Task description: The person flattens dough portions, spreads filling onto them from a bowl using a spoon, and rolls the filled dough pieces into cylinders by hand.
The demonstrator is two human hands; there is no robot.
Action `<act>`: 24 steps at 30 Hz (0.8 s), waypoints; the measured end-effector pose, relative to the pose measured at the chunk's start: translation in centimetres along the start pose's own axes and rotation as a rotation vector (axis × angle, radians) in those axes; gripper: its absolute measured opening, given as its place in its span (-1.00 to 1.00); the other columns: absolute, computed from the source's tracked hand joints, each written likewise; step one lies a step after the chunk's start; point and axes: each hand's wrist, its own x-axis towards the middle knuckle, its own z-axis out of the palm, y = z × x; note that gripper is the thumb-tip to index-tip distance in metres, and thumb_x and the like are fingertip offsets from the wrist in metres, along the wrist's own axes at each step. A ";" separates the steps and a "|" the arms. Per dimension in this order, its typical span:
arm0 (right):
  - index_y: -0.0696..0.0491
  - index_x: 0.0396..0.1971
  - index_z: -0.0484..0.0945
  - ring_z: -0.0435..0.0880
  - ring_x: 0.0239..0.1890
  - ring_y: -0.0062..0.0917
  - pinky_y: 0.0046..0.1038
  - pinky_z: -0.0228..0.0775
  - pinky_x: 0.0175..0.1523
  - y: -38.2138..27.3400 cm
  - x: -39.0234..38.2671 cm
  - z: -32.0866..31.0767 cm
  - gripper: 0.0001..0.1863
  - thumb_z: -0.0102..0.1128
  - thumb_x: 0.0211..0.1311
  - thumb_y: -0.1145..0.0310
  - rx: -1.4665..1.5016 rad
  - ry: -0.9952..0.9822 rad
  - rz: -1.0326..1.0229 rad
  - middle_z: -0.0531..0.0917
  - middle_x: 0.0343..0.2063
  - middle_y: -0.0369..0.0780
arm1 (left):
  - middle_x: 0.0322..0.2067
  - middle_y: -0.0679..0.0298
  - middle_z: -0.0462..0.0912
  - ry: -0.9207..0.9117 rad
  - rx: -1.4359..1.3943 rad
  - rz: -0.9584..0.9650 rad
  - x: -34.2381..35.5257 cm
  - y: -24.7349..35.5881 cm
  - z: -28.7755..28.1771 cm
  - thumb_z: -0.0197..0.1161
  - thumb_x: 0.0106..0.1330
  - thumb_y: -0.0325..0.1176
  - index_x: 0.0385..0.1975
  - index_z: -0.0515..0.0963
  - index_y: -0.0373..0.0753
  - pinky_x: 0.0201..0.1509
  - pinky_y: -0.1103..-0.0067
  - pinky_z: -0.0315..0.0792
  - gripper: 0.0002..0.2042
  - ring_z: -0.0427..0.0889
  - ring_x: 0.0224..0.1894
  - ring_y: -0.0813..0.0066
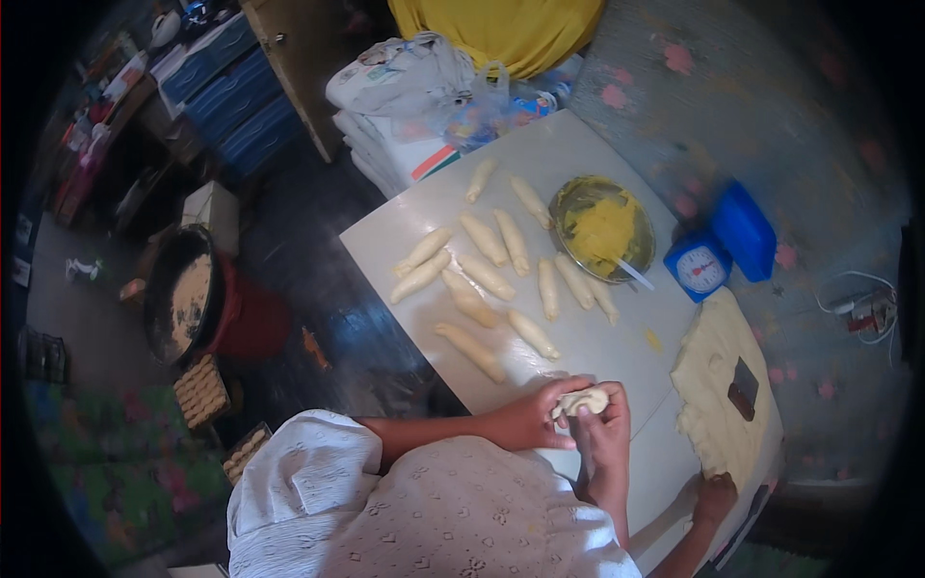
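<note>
Near the table's front edge, my left hand and my right hand hold a small piece of pale dough between their fingers. Several elongated, rolled dough pieces lie on the white table in front of them. A steel bowl of yellow filling with a white-handled utensil stands at the back right. A large slab of dough lies along the right side, with a dark flat scraper on it. Another person's hand touches the slab's near end.
A blue scale and blue lid sit at the right. At the left stand a red bucket, black basin and trays of small pieces. Plastic bags and yellow cloth are piled behind the table.
</note>
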 end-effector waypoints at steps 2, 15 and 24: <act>0.09 -0.01 0.29 0.61 -0.15 -0.50 -0.48 0.41 0.00 -0.5 0.8 1.3 -0.52 0.32 0.16 0.33 0.031 0.180 -0.101 0.63 -0.17 -0.12 | 0.34 0.14 -0.04 0.015 0.173 -0.013 -0.4 0.9 0.6 0.40 0.10 -0.38 0.38 -0.10 -0.19 -0.02 0.53 0.44 -0.09 0.41 -0.01 0.41; 0.16 0.07 0.34 0.56 -0.07 -0.56 -0.55 0.38 0.03 -2.8 0.6 1.3 -0.51 0.28 0.14 0.49 -0.227 0.060 0.072 0.61 -0.16 -0.17 | 0.19 0.05 0.18 0.162 0.478 0.242 -0.9 -1.3 -0.1 0.36 0.15 -0.26 0.33 0.09 -0.20 0.08 0.43 0.38 -0.24 0.32 0.13 0.31; 0.12 -0.19 0.61 0.54 -0.18 -0.48 -0.48 0.35 0.03 -0.7 2.0 0.8 -0.74 0.32 0.09 0.42 -0.627 -0.034 -0.209 0.58 -0.26 -0.22 | -0.02 0.26 0.41 0.295 0.069 0.027 -0.6 0.7 -0.4 0.22 0.30 -0.41 0.06 0.40 -0.29 0.02 0.60 0.35 -0.66 0.40 -0.04 0.61</act>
